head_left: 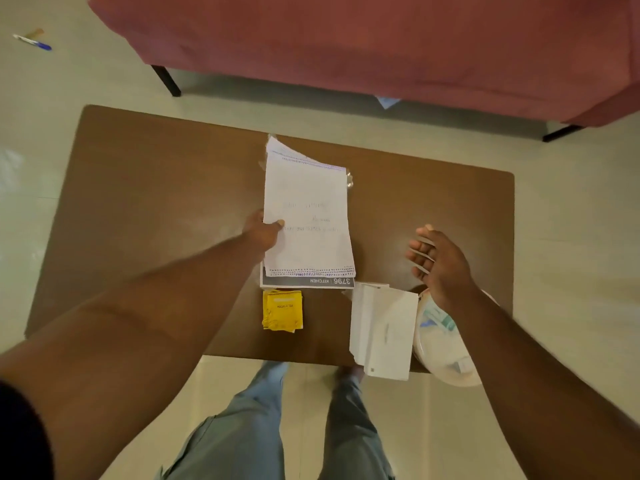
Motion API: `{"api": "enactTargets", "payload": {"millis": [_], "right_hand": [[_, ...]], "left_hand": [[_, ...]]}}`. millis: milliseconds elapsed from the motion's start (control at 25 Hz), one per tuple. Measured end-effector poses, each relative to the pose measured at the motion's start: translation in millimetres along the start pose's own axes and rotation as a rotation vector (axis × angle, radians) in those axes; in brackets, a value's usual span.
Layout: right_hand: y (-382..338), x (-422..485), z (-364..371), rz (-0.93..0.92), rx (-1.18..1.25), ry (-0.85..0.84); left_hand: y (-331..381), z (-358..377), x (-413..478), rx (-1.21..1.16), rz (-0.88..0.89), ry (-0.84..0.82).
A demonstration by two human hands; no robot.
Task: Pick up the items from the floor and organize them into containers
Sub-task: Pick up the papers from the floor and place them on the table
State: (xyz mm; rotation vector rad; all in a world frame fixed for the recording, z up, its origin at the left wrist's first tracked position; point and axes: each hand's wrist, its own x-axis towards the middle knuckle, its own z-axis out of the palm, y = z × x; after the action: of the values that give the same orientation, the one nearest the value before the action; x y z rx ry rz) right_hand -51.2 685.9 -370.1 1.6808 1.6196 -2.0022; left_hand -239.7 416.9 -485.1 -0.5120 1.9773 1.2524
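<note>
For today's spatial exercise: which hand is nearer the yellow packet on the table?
Left. The left hand, pinching the papers, is just beyond the yellow packet; the right hand hovers open farther off to its right.

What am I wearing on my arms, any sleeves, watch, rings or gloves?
Both forearms are bare, with no gloves. A dark sleeve shows only high on the left arm, at the bottom corner. No watch or bracelet shows at either wrist, and no ring shows on the visible parts of the left grip or right grip.
</note>
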Motion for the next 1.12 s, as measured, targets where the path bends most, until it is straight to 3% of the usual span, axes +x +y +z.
{"api": "enactTargets", "payload": {"millis": [320, 600, 840, 1120], "right_hand": [[12, 11, -2, 0.035, 0.009, 0.056], [11, 13, 12, 0.029, -0.015, 0.027], [7, 15, 30, 0.035, -0.002, 0.031], [7, -2, 32, 0.046, 0.011, 0.061]], "left_hand": [[14, 13, 27, 0.077, -0.024, 0.063], [15, 10, 29, 0.292, -0.079, 0.144], [17, 9, 22, 0.420, -0.080, 0.143], [30, -9, 1, 0.358, -0.116, 0.058]]}}
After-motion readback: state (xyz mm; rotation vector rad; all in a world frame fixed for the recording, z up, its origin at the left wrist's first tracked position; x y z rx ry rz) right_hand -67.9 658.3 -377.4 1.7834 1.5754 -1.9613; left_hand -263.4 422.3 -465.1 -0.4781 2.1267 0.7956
